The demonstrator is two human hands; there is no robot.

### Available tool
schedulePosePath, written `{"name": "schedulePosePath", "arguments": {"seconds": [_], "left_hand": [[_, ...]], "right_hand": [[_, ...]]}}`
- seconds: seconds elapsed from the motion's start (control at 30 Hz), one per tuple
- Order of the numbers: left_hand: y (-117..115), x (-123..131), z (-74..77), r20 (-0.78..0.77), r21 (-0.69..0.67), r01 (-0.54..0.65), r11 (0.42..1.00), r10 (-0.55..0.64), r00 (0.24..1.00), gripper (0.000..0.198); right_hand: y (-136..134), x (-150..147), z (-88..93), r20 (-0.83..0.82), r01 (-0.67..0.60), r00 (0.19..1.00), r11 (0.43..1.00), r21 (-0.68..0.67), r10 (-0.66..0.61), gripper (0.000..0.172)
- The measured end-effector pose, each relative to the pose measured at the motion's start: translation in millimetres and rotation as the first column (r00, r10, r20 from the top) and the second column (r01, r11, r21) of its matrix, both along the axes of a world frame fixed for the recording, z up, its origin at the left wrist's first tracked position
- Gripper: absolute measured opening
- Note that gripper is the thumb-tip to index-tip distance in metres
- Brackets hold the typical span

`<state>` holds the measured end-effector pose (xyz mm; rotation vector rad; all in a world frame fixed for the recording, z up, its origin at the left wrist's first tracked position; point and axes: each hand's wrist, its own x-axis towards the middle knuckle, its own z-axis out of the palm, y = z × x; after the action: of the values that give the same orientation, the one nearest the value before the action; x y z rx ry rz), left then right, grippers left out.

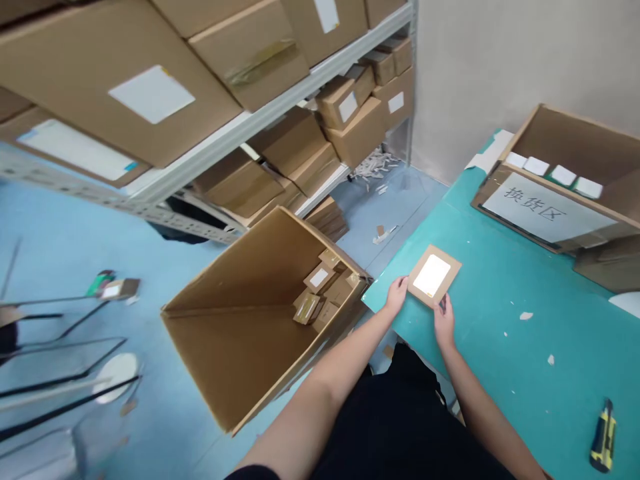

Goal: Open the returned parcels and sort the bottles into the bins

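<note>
A small flat cardboard box (449, 271) with a white label on its top face is between my two hands, over the near left edge of the teal tabletop (505, 293). My left hand (397, 295) grips its left corner with the fingers closed. At the corner nearest me, my right hand (444, 321) pinches the box, and a small dark patch shows by the fingertips. Whether the box rests on the tabletop or is held just above it, I cannot tell. Left of the table stands a large open carton (240, 340) with several small cardboard boxes (320, 280) at its far end.
An open carton (550, 207) with a handwritten sign and white-topped items sits at the table's back right. A yellow-and-black utility knife (603, 437) and paper scraps lie on the table. Metal shelving (280, 100) full of cartons rises at left. Packing litter (375, 167) lies on the floor.
</note>
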<state>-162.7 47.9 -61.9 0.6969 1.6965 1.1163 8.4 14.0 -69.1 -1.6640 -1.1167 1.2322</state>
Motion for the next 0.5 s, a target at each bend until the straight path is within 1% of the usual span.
{"name": "schedulePosePath", "arguments": {"seconds": [0.1,0.17,0.23,0.27,0.33,0.37,0.43,0.5], "left_hand": [[5,5,3.7,-0.050,-0.006,0.007,1.000,-0.007,0.999,0.021],[6,5,7.4,-0.045,0.004,0.011,1.000,-0.011,0.999,0.022],[0,3,13.4,-0.018,0.035,0.017,0.999,-0.017,1.000,0.026],[-7,-1,17.4,0.004,0.056,0.021,0.998,-0.021,1.000,0.029],[-28,-13,27.7,0.070,0.109,0.026,0.994,-0.034,0.997,0.033],[-42,-23,33.7,0.110,0.137,0.023,0.990,-0.039,0.993,0.035],[-77,-50,47.1,0.176,0.193,-0.008,0.981,-0.027,0.984,0.036],[-118,-86,60.6,0.213,0.220,-0.079,0.972,0.032,0.977,0.035]], "right_hand": [[3,3,1.7,0.061,-0.028,0.998,0.999,0.029,0.027,0.077],[5,5,4.5,0.109,-0.045,0.993,0.999,0.030,0.042,0.079],[5,9,10.7,0.182,-0.022,0.983,1.000,0.020,0.018,0.083],[6,12,15.7,0.230,-0.005,0.973,0.999,0.033,-0.003,0.085],[6,14,30.7,0.330,-0.007,0.943,0.993,0.121,-0.033,0.086],[6,14,40.7,0.369,-0.039,0.929,0.981,0.190,-0.034,0.083],[5,4,64.7,0.412,-0.141,0.911,0.944,0.299,0.006,0.074],[0,-18,91.5,0.412,-0.239,0.907,0.912,0.334,0.087,0.064]]}}
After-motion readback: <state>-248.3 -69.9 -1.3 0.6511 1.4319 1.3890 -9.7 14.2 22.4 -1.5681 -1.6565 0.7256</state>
